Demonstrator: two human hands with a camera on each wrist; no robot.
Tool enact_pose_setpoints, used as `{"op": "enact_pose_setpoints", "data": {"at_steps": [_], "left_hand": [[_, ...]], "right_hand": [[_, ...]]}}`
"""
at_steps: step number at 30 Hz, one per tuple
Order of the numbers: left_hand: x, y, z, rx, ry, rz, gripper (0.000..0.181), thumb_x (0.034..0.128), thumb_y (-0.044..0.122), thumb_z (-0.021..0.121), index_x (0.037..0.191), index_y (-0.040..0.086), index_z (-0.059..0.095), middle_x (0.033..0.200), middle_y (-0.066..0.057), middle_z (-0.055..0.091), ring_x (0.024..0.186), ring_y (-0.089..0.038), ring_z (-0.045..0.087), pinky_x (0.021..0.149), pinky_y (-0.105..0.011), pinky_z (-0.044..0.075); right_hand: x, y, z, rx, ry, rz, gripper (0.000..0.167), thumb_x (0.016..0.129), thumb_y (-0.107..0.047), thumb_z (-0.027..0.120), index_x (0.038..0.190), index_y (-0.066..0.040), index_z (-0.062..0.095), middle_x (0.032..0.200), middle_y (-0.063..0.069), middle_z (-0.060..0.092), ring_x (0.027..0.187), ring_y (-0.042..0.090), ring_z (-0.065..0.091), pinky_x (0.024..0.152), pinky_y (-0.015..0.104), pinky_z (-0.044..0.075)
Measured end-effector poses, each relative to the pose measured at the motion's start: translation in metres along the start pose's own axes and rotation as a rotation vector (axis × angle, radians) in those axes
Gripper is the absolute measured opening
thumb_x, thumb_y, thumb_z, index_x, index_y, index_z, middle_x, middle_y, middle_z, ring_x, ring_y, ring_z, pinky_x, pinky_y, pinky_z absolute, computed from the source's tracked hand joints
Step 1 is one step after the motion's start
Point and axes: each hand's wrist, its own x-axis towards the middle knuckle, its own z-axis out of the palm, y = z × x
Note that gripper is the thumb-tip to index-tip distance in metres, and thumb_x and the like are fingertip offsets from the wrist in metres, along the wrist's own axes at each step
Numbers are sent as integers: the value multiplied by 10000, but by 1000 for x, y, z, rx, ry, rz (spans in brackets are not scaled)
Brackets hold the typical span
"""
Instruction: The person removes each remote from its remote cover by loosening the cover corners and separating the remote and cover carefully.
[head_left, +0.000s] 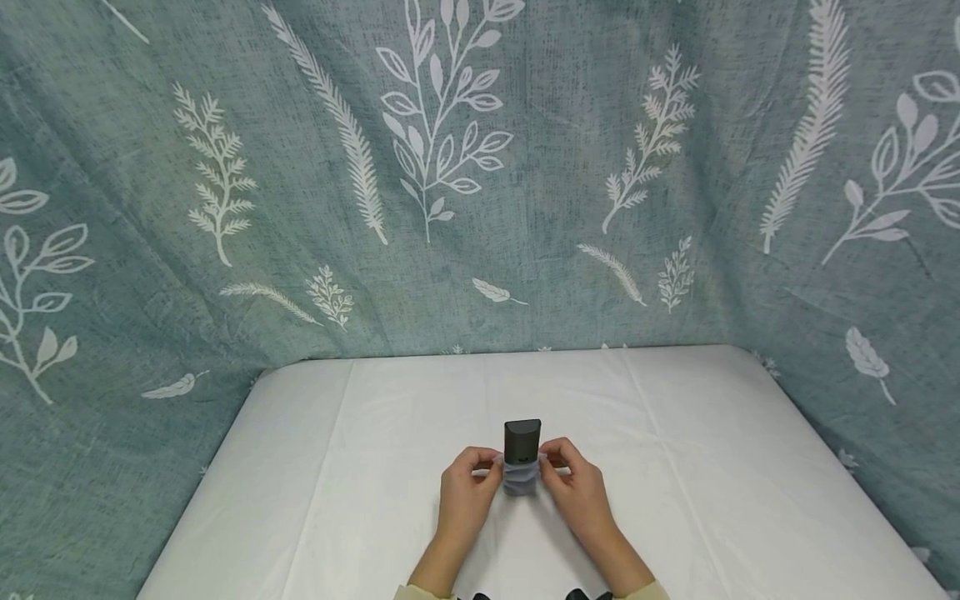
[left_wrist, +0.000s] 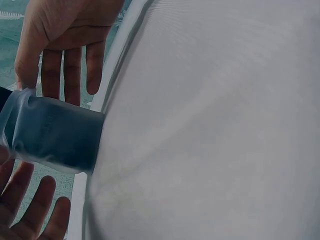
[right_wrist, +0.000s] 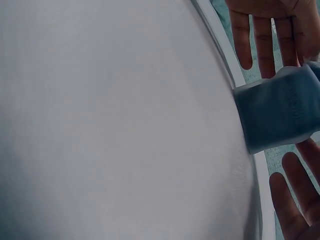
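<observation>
- Container, dark and roughly rectangular, stands upright between the two hands, its upper part bare and its lower part inside a bag; whether its base touches the surface I cannot tell.
- Bag: thin, translucent and creased, it is around the container's lower part, with its rim gathered just below the bare part; both wrist views show the container's dark body through it.
- Left hand: on the container's left, pinching the bag's rim between thumb and forefinger, the other fingers extended loosely.
- Right hand: on the container's right, pinching the opposite side of the rim likewise.
- Surface: white, lightly creased, extending all around below the container.
- Curtain: green-blue with white leaf prints, hanging well behind the container.
- Sleeves: pale yellow, on the near side of the container, at both forearms.
</observation>
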Motion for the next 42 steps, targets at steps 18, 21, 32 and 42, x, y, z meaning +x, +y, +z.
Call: {"op": "enact_pose_setpoints", "data": {"at_steps": [18,21,32,42], "left_hand": [[0,-1,2,159,50,12,40,873,168,747,891,136,731,857,47,744,832,-109,704,748,-244,571],[0,0,2,198,45,5,47,872,181,748,894,143,733,864,44,745,838,-135,707,730,-257,560],[0,2,1,293,16,-39,33,875,217,734,874,185,726,892,30,744,847,-155,703,653,-279,509],[0,2,0,324,12,-50,67,832,217,771,816,195,710,855,17,735,772,-118,660,619,-266,484]], "right_hand": [[4,-7,-6,-141,-81,14,157,901,-51,688,962,-188,641,941,-33,746,891,172,719,716,250,577],[5,-8,-7,-171,-103,30,148,904,-65,688,962,-193,641,948,-23,749,908,178,717,734,260,577],[7,-6,-10,-310,-153,43,119,897,-149,720,940,-237,652,971,17,773,921,214,699,775,370,545],[7,-1,-9,-321,-186,42,133,884,-141,725,895,-243,640,971,3,761,889,183,672,752,365,525]]}}
